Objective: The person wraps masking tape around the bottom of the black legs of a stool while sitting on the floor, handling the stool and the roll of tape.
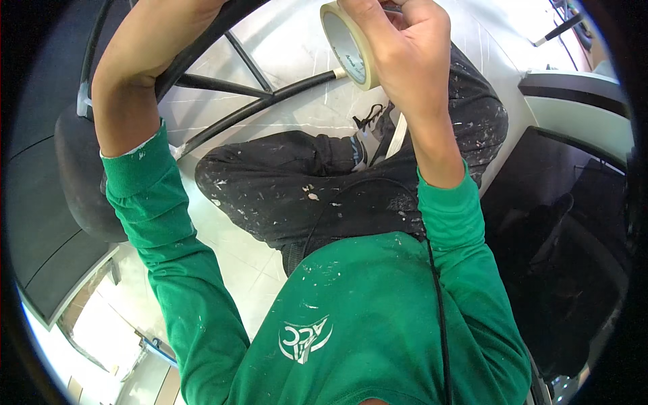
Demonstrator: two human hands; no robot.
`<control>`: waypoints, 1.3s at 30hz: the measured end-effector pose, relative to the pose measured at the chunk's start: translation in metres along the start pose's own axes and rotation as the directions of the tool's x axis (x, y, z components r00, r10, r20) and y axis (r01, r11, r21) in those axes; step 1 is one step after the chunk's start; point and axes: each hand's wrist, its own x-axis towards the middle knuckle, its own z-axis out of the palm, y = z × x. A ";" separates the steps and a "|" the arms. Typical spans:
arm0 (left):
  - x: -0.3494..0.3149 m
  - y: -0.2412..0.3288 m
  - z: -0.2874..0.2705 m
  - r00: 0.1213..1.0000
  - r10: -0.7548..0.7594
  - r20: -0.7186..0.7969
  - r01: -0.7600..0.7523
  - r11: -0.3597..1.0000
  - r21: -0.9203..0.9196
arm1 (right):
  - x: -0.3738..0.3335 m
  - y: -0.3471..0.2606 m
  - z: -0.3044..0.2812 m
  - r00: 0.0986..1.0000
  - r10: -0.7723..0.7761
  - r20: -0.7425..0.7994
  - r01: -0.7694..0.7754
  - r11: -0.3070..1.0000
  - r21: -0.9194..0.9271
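My right hand (412,57) is closed on a roll of cream masking tape (370,75), its thumb and fingers at the roll's upper edge. The roll hangs tilted, with its pale inner core facing left. My left hand (177,23) is raised at the top left, against a thick black tube (202,42); its fingers lie beyond the upper edge of the picture. Below both hands runs a black tubular metal frame (260,102) with thinner cross bars. A short band of pale tape (339,73) wraps its curved tube close to the roll.
My bent legs in paint-spotted black trousers (270,182) rest on the pale tiled floor (229,260). A dark padded piece (84,179) stands beside my left arm. Glossy black panels (560,256) rise at the right. A dark cord (439,304) hangs down my green shirt.
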 end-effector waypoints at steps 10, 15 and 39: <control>0.001 0.001 -0.005 0.999 -0.050 0.020 0.050 0.999 0.001 | -0.005 -0.003 -0.010 0.993 -0.113 0.043 0.114 0.993 -0.034; 0.000 -0.002 -0.003 1.000 -0.009 0.011 0.009 1.000 -0.011 | -0.009 -0.025 -0.012 0.997 -0.007 0.074 0.005 0.999 0.037; 0.001 -0.002 -0.003 1.000 0.025 0.004 -0.026 0.999 0.030 | 0.002 0.004 -0.001 0.999 -0.002 0.047 0.002 1.000 0.000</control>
